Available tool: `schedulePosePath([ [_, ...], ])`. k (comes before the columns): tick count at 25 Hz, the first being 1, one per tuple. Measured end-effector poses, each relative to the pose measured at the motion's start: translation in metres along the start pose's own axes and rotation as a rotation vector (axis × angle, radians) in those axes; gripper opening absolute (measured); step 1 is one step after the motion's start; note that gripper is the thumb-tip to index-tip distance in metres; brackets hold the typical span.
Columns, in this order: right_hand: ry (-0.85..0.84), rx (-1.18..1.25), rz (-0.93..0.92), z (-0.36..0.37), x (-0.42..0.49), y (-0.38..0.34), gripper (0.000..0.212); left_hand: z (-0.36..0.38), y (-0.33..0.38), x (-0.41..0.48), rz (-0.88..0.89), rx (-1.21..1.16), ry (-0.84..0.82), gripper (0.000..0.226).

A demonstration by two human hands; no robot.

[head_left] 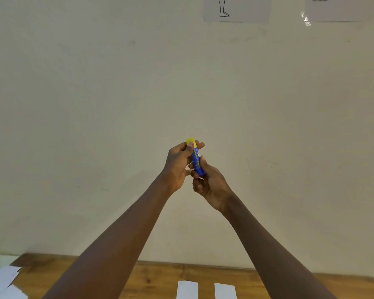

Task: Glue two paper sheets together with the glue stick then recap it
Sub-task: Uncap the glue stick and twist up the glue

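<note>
A blue glue stick [197, 161] with a yellow cap [190, 141] is held up in front of the wall, tilted slightly, cap end up. My left hand [178, 166] grips its upper part, thumb and fingers pinching the cap. My right hand [209, 184] wraps the lower end of the blue tube. The cap sits on the tube. Two white paper sheets, one [187, 289] beside the other [225, 291], lie side by side on the wooden table [156, 277] at the bottom edge, below my arms.
A loose pile of white paper [3, 281] lies at the table's left corner. A pale wall [95, 104] fills most of the view, with two printed sheets [238, 8] taped high on the right.
</note>
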State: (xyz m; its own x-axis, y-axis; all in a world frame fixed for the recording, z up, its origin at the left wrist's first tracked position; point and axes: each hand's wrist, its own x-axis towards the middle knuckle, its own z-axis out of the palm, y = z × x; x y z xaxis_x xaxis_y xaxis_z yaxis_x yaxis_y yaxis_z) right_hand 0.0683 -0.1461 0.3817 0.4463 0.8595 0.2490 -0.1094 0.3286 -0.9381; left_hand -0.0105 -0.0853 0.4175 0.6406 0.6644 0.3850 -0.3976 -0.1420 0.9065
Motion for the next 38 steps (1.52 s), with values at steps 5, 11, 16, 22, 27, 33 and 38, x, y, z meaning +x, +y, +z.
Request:
schedulePosePath([
  [5,0.165,-0.296,-0.182,0.016,0.003,0.007,0.042,0.007,0.003,0.000,-0.031,-0.003,0.193,0.019],
  [11,0.406,-0.701,-0.422,0.023,0.008,0.009,0.035,0.016,0.006,0.009,-0.001,-0.052,0.352,0.022],
  [16,0.482,-0.885,-0.438,-0.002,-0.004,0.024,0.027,-0.021,0.029,0.032,-0.045,-0.185,0.628,0.017],
  [22,0.456,-0.506,-0.417,-0.001,0.000,0.028,0.032,-0.016,0.012,0.006,-0.144,-0.271,0.240,0.028],
  [27,0.288,-0.289,-0.362,0.016,-0.008,0.017,0.035,-0.002,-0.011,0.001,-0.119,-0.140,0.087,0.034],
  [33,0.238,-0.206,-0.300,0.008,-0.009,0.016,0.028,0.005,-0.008,0.003,-0.001,-0.009,0.122,0.055],
  [38,0.319,-0.359,-0.406,0.002,-0.011,0.018,0.026,-0.001,-0.007,0.007,0.076,-0.047,0.190,0.047],
])
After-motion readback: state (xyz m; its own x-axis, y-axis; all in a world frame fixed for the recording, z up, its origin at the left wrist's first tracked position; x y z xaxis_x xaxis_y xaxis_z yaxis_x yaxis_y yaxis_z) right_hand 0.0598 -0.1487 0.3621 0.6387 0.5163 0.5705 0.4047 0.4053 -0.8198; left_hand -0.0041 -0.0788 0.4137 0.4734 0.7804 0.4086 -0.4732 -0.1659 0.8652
